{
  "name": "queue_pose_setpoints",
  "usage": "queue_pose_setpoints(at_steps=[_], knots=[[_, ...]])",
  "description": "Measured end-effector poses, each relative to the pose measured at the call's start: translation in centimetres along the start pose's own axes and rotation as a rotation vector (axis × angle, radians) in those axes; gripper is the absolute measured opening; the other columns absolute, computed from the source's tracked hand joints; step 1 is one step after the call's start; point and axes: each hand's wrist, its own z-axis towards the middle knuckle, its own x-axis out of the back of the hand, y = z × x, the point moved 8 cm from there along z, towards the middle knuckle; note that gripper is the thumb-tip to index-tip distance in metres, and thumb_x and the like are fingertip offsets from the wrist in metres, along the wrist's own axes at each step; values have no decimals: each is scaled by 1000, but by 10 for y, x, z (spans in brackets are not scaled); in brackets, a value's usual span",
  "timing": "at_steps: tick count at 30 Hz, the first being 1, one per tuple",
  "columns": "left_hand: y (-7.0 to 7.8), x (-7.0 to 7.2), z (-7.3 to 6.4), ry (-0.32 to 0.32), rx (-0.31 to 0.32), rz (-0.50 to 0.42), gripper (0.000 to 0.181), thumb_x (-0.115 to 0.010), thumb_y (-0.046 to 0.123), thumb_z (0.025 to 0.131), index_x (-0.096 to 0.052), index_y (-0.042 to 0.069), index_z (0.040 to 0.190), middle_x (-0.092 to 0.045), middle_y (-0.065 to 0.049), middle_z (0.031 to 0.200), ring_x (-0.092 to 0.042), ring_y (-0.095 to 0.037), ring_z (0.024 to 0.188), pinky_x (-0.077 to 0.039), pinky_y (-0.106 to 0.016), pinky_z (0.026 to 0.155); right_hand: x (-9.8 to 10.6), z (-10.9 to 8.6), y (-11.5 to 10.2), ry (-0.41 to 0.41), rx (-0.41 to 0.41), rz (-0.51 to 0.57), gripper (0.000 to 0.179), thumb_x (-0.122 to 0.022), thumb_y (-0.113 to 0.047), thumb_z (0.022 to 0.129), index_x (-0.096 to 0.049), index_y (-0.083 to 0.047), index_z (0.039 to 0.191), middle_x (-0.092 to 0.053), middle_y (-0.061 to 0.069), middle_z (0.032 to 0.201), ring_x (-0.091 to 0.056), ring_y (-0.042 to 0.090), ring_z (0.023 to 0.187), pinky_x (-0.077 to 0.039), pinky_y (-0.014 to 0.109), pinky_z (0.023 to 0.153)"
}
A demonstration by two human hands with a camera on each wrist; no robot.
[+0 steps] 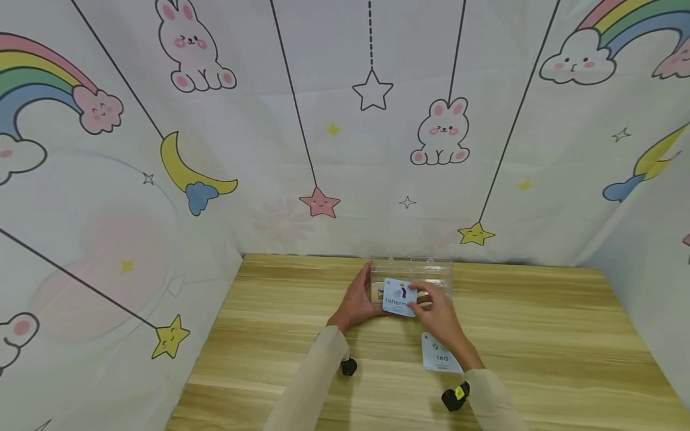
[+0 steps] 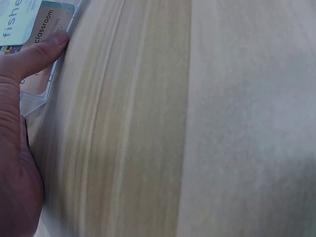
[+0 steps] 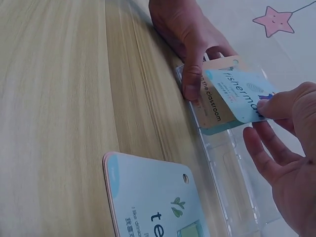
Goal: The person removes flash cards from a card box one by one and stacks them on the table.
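Note:
A clear plastic box (image 1: 431, 261) lies on the table against the back cloth. My left hand (image 1: 358, 304) grips its left end, the thumb over the front edge beside a peach card reading "classroom" (image 3: 211, 102) inside. Between thumb and fingers, my right hand (image 1: 441, 317) pinches a light blue card printed "fisherman" (image 3: 239, 94). That flashcard tilts over the left compartment and overlaps the peach card. In the right wrist view, the box's right part (image 3: 228, 180) shows no cards. A small stack of cards topped by a "tea" card (image 3: 143, 190) rests below the right forearm.
The wood-grain table (image 1: 539, 335) reaches back to a white cloth (image 1: 377, 155) printed with stars and rabbits, which also hangs at both sides. Black wrist cameras sit under both sleeves, near the tabletop.

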Motion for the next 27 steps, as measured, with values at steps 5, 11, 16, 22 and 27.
queue_pose_setpoints(at_steps=[5,11,16,22,27], knots=[[-1,0,-1,-7,17,18,132,-100,28,68,-14,15,167,-30,-9,167,-35,-24,151,-34,-33,121,11,-5,1,-2,-27,20,45,-78,6,88,-66,-4,130,-67,17,122,-71,24,88,-63,26,71],[0,0,-1,-19,22,27,135,-101,31,67,-12,12,167,-25,-9,169,-30,-21,153,-31,-28,121,24,-12,2,-60,-90,41,50,-77,6,89,-63,-8,135,-64,15,120,-68,24,88,-61,24,72],[2,1,-1,-17,20,18,135,-101,30,68,-11,12,167,-24,-10,170,-30,-23,153,-31,-30,122,35,-21,3,-120,-131,36,51,-75,4,92,-62,-10,139,-61,17,125,-68,25,90,-60,25,71],[1,0,-2,-16,18,20,135,-100,32,69,-10,12,167,-23,-11,170,-31,-26,153,-33,-33,122,49,-31,9,-160,-200,53,51,-75,6,91,-61,-7,138,-58,19,129,-66,26,90,-59,25,70],[0,-1,-1,-19,28,11,134,-100,30,69,-10,12,167,-23,-9,170,-30,-24,153,-32,-31,122,56,-42,15,-193,-245,98,52,-73,8,90,-59,-2,139,-57,22,129,-65,26,90,-58,25,72]])
